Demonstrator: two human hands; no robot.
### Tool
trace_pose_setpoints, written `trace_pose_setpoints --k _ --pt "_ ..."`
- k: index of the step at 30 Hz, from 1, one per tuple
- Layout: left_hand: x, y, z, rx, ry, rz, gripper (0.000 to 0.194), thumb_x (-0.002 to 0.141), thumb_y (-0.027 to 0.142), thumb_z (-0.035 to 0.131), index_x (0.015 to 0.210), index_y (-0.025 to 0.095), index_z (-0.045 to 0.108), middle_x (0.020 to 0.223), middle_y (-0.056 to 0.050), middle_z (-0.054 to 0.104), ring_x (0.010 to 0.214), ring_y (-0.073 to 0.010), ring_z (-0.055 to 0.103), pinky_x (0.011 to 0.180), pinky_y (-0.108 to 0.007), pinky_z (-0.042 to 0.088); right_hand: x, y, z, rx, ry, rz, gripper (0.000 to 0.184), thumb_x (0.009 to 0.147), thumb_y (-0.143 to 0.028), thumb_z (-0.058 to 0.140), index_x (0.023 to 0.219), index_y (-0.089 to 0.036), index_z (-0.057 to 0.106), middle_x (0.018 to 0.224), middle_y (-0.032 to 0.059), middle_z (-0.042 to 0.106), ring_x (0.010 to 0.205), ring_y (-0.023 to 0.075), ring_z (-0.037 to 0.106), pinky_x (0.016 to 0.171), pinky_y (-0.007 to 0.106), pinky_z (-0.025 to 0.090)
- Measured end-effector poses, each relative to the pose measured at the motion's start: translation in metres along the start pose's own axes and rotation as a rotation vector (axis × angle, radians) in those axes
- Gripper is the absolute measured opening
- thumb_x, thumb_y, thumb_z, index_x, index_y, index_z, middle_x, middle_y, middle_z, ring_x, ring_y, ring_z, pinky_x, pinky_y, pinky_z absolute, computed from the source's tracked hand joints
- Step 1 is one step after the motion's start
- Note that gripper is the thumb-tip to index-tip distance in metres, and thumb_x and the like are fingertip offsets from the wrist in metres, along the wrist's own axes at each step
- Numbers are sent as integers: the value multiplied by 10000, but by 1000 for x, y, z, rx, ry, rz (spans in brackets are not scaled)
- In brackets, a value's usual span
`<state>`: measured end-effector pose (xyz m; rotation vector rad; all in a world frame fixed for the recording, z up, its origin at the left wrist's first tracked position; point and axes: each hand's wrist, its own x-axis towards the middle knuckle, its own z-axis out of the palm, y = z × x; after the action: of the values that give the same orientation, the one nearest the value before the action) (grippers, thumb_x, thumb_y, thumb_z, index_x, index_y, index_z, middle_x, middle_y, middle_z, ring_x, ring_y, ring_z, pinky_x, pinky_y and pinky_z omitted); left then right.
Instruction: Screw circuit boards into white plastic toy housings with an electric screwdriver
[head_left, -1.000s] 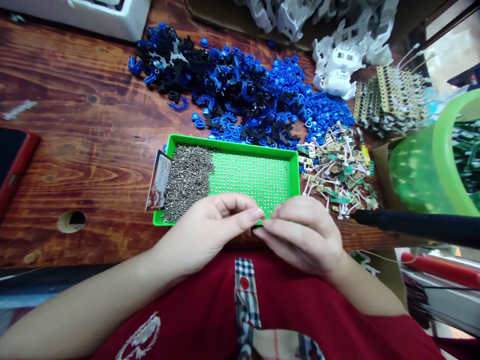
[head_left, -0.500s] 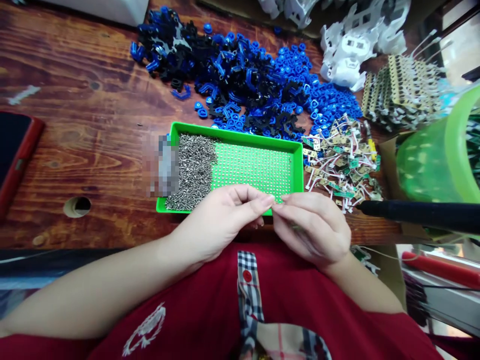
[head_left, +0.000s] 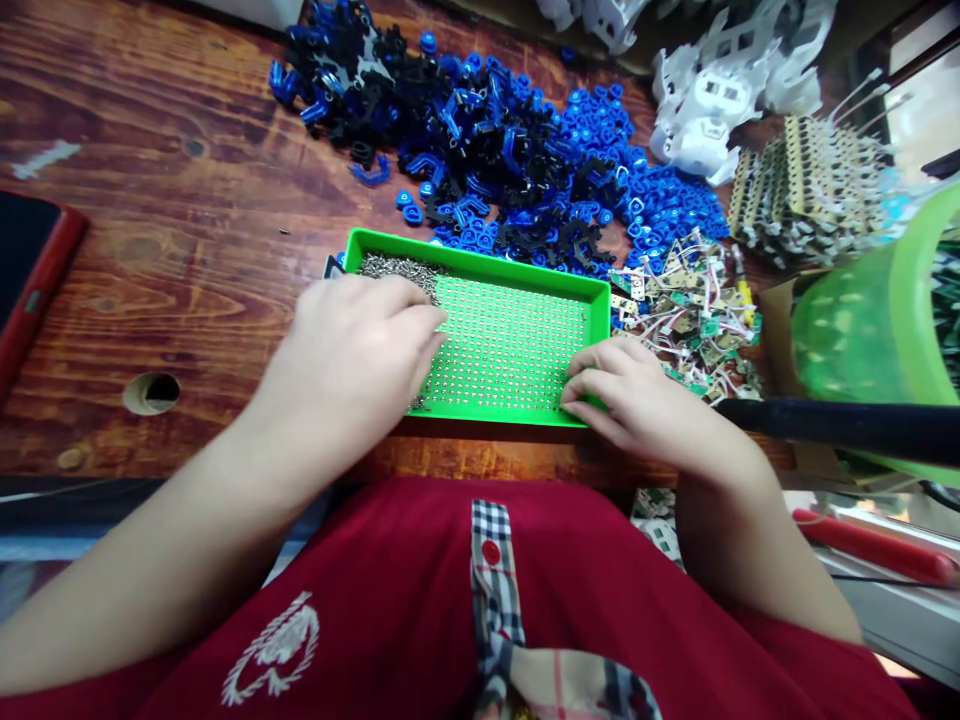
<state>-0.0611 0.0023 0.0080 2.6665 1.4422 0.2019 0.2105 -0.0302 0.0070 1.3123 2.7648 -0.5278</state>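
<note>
A green tray (head_left: 525,279) lies in front of me, its floor set with rows of small metal screws (head_left: 502,345) standing in holes. Loose screws (head_left: 397,267) are heaped at its left end, mostly covered by my left hand (head_left: 367,335). The fingers of that hand are bent and closed over the heap; anything between them is hidden. My right hand (head_left: 626,395) is at the tray's front right corner, thumb and fingertips drawn together at the end of the rows. Whatever they pinch is too small to make out.
Behind the tray spread blue and black plastic parts (head_left: 487,140). Wired circuit boards (head_left: 697,310) lie to its right, near a black rod (head_left: 840,420) and a green bin (head_left: 847,330). White shells (head_left: 705,115) stand at the back, a phone (head_left: 37,290) at the left.
My hands have moved apart from where their fingertips met at the tray's front edge. The left went left onto the screw heap, the right to the front right corner.
</note>
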Motion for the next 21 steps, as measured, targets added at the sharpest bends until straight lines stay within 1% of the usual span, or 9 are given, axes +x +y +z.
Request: trace_pose_setpoints --k 2,5,8,11,13,14,18,19,21 --pt "-3 -9 -1 152 -46 -47 287 896 346 401 933 198 644 956 -111 633 878 -342 562 691 -475 389 4 1 -1 6 -51 -23 214 910 -318 440 870 -194 610 975 44 567 959 175 479 903 357 351" --pt "-7 -13 1 251 -83 -85 263 900 334 383 899 199 609 921 -116 596 902 -345 535 721 -487 372 12 1 -1 5 -80 -57 210 899 -317 462 843 -199 626 961 37 570 925 168 475 875 344 347" --pt "-8 -14 4 249 -114 -78 209 896 309 385 881 203 565 890 -100 558 914 -315 511 791 -483 361 16 3 -2 29 -105 -77 176 880 -304 504 827 -220 650 948 20 577 921 163 476 872 337 346" --pt "-7 -15 7 182 -132 -102 167 882 302 398 843 219 538 862 -78 538 917 -288 502 839 -467 350 15 8 -6 83 -110 -100 173 879 -309 510 852 -249 671 958 15 582 939 160 481 871 327 358" --pt "-6 -16 6 121 -132 -128 157 871 302 405 827 228 536 858 -74 537 924 -282 502 851 -458 346 12 13 -10 84 -66 -81 185 884 -323 502 894 -251 672 964 24 586 944 160 492 864 326 377" --pt "-6 -17 5 94 -130 -133 154 867 299 408 826 229 540 863 -74 541 929 -282 503 852 -454 347 11 15 -11 51 -14 -47 192 884 -323 500 907 -239 671 958 32 590 938 163 501 862 332 387" --pt "-6 -16 1 79 -87 -108 200 885 289 381 849 210 562 887 -87 570 923 -287 515 824 -441 368 10 20 -10 -249 253 153 210 860 -310 523 891 -174 680 969 82 607 968 220 527 909 413 408" --pt "-6 -16 -1 84 -76 -103 225 895 294 366 858 200 567 891 -93 577 915 -287 520 818 -438 373 11 19 -8 -313 282 178 219 851 -314 531 892 -162 684 1005 100 606 1007 246 522 931 438 409" --pt "-7 -14 -4 87 -60 -106 261 908 307 347 879 187 577 885 -98 593 903 -287 535 823 -446 372 12 15 -3 -386 283 194 254 843 -329 532 919 -140 685 1117 137 583 1117 300 479 968 490 405"
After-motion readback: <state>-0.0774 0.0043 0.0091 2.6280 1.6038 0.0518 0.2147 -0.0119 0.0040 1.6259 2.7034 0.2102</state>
